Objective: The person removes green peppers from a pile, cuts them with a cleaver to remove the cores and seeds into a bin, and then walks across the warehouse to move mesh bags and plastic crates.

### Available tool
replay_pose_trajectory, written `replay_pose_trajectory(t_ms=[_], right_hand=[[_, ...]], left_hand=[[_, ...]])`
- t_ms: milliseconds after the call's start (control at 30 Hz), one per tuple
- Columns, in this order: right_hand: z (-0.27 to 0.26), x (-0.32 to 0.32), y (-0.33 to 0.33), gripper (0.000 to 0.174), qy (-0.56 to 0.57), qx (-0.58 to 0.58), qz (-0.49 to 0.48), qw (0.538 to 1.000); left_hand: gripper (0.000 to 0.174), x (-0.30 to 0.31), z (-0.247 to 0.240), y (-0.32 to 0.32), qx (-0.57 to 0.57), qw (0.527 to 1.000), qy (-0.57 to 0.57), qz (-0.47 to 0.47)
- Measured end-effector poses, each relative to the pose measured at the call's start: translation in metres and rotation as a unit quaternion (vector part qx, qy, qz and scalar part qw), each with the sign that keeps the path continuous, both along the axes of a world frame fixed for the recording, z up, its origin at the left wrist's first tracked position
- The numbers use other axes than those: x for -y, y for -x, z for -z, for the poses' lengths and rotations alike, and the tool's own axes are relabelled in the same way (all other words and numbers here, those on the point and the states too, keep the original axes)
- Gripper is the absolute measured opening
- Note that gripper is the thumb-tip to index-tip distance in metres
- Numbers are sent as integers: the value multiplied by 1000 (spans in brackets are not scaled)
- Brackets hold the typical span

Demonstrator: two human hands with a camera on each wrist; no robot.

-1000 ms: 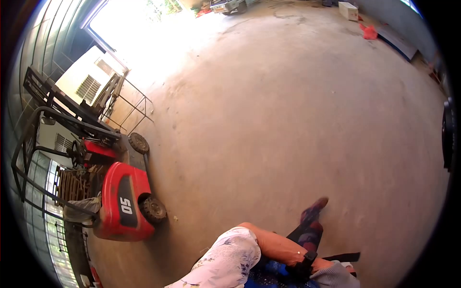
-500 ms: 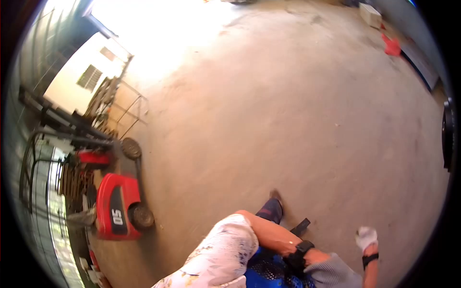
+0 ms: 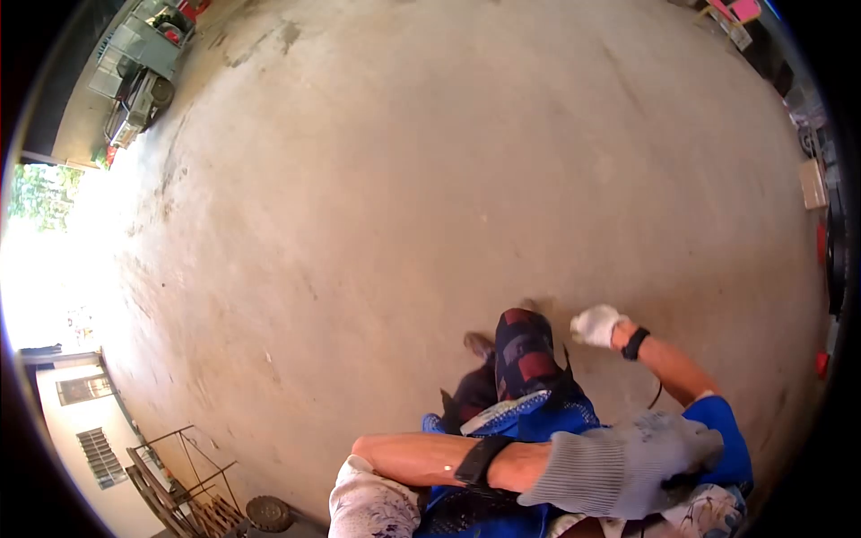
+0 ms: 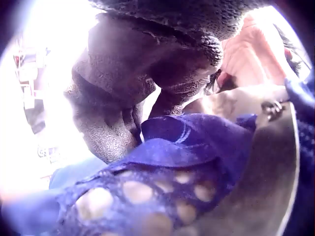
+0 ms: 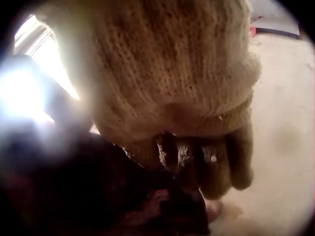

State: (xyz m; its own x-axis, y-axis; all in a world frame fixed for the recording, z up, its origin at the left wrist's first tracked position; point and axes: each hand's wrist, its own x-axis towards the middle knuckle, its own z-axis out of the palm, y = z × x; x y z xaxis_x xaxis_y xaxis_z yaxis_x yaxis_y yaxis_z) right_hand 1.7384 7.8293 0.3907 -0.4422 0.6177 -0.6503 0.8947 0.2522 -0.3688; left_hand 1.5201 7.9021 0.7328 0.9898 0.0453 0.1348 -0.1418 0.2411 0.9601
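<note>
My left hand [image 3: 632, 462], in a grey knit glove, lies across the front of my body. Its coated fingers [image 4: 106, 123] come down against blue mesh cloth [image 4: 197, 147] in the left wrist view, with the fingertips partly hidden at the cloth; whether they grip it I cannot tell. Out in front, right of my checked trouser leg [image 3: 525, 345], hangs my right hand [image 3: 596, 325] in a white knit glove. The right wrist view shows that glove's fingers [image 5: 214, 169] loosely bent, holding nothing.
Bare concrete floor [image 3: 386, 206] spreads ahead. A parked vehicle [image 3: 134, 108] stands at upper left beside a bright doorway. Metal framing [image 3: 193, 466] and a wheel [image 3: 269, 513] are at lower left. A cardboard box [image 3: 813, 184] lies along the right side.
The head view has swung right; the red forklift has mostly left it at lower left. My right hand has come into view and farther forward. My left arm stays across my body.
</note>
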Motion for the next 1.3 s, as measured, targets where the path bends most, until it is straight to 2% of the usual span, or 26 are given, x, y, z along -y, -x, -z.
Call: replay_pose_trajectory(t_ms=[33,100,167,233,300,367,400,467,500,533,667,733,800,833,900,967,1000,1033,1067,1100,1167,1200,1267,1300], right_hand=[[-5,-24,18,31,64,-5,12,998],[-1,-58,28,30,98,-6,5,995],[24,-91,30,30,119,-5,0,993],[34,-150,23,32,149,71,-19,986],[30,-223,12,31,131,87,11,987],[7,-316,21,30,146,110,17,983],[-8,-357,20,30,141,134,23,981],[-32,-450,29,28,90,155,-40,983],[-48,-518,36,27,58,164,-71,982],[-68,-568,47,22,-40,88,-65,993],[-121,-806,110,26,-154,76,-87,981],[-104,-906,139,29,-260,39,-78,962],[-100,-996,179,26,-362,-66,36,929],[-98,-992,195,25,-391,-120,98,907],[-71,-1017,203,24,-337,-138,129,922],[-65,-1031,200,27,-225,-71,55,970],[-62,-1026,191,33,-174,-60,61,981],[-55,-1022,177,36,-57,-1,73,996],[-67,-1028,163,40,10,-9,130,991],[-43,-1024,139,46,104,91,109,984],[31,-982,51,51,93,48,93,990],[20,-1009,42,51,114,54,105,986],[5,-1066,12,51,148,68,130,978],[-10,-1120,3,51,152,74,147,974]], left_hand=[[16,-33,5,7,20,998,50,23],[18,-85,15,11,29,994,97,41],[18,-105,62,2,64,986,135,71],[18,-134,108,-18,116,972,177,103],[16,-274,70,4,97,995,-15,-18],[17,-357,34,13,86,970,-225,-24],[18,-381,28,14,111,967,-227,-20],[21,-436,30,19,156,976,-151,-21],[22,-476,29,22,170,976,-136,-25],[23,-508,33,28,179,975,-130,-31],[28,-678,47,75,199,970,-124,-70],[30,-762,53,113,224,964,-107,-91],[33,-850,55,148,252,956,-106,-110],[34,-874,57,167,270,950,-95,-126],[37,-953,54,198,298,941,-88,-137],[39,-1026,50,226,319,934,-75,-142],[40,-1059,50,237,329,932,-70,-136],[42,-1092,50,245,332,932,-64,-127],[43,-1127,50,251,335,932,-61,-128],[44,-1163,52,256,309,942,-49,-119],[47,-1236,60,263,259,960,-26,-102],[48,-1270,65,266,232,968,-9,-97],[35,-1334,82,279,118,960,17,-253],[29,-1373,89,281,62,945,17,-322]])
